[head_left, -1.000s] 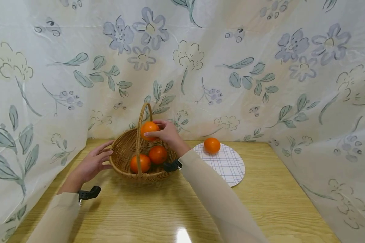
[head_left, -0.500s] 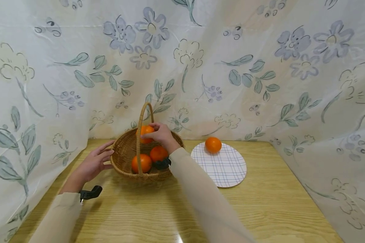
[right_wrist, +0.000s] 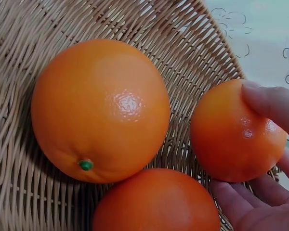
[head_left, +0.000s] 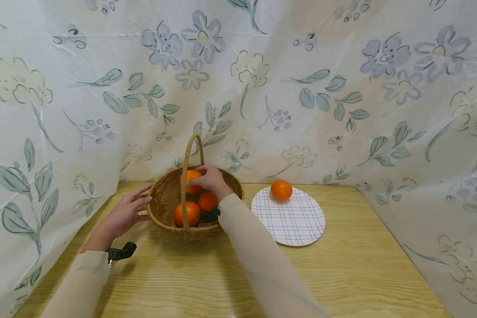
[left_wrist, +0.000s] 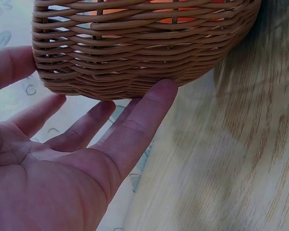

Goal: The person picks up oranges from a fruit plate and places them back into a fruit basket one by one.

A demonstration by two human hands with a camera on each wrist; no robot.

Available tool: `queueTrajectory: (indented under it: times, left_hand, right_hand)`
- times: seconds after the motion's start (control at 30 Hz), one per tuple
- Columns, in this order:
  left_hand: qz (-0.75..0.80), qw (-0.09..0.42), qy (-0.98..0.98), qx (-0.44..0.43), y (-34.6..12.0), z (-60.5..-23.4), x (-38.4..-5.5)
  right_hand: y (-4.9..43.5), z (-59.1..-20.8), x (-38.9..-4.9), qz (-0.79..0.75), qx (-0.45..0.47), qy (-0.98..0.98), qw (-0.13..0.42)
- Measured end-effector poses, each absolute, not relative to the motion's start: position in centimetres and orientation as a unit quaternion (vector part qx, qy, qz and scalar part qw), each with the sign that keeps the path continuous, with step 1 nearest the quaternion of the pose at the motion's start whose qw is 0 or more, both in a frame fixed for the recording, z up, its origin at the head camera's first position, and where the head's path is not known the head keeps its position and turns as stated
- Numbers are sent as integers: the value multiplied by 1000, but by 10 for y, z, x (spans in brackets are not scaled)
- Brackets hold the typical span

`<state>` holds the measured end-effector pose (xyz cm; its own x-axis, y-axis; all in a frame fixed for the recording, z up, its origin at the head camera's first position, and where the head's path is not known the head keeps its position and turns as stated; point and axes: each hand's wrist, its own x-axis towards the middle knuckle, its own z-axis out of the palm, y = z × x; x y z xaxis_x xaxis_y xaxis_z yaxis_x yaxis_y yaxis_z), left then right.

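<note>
My right hand (head_left: pixel 214 181) is inside the wicker basket (head_left: pixel 164 198), holding an orange (head_left: pixel 192 175) between thumb and fingers at the basket's far side. The right wrist view shows this held orange (right_wrist: pixel 221 134) low against the woven wall. Beside it, two more oranges lie touching in the basket: one with a green stem end (right_wrist: pixel 101 106) and a darker one (right_wrist: pixel 159 204), partly cut off by the frame. At the basket's left end, my left hand (head_left: pixel 123 215) touches the outer wall. Its thumb and extended fingers (left_wrist: pixel 135 130) rest against the weave.
Right of the basket lies a white oval placemat (head_left: pixel 292 223) with blue crossed lines; another orange (head_left: pixel 281 190) sits at its far edge. The basket's tall handle (head_left: pixel 187 168) arches over its middle. Flowered cloth (head_left: pixel 238 88) hangs behind the wooden table (head_left: pixel 357 247) and along its sides.
My right hand has lowered the orange from handle height into the basket's far part. My left hand stays against the basket. The whole scene shifts slightly right in the head view.
</note>
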<state>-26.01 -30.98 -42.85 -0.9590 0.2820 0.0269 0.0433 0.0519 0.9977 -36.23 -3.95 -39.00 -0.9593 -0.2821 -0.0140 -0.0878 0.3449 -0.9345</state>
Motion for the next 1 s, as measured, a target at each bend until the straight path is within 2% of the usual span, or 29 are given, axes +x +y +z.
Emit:
queueTrajectory:
  times: [0.6,1.0]
  left_hand:
    - [691,101,709,100,-308,-424,-275]
    - [681,97,720,95,-309,-422,-270]
  right_hand:
    - [-44,-385,-377,-549,-86,827,83]
    - [-13,-363,-366,-524,-148,831,111]
